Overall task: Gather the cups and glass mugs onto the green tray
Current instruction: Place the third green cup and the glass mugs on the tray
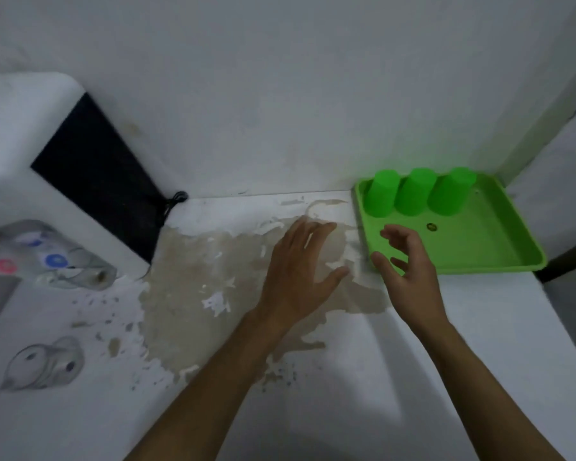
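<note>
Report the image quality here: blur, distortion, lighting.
Head view: dim, flat light; soft overall; glass mugs at far left smeared by blur, details unreadable; wide-angle bends the counter edges; green tray and cups oversaturated; both hands, left and right, slightly blurred.

No words, numbers or brands can be read. A small dark round mark on the green tray (499,241) floor is too blurred to make out.

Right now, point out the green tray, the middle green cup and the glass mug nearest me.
green tray (499,257): head view, bare floor of the tray.
middle green cup (414,193): head view, side wall of the upturned cup.
glass mug (44,362): head view, its clear body.
</note>
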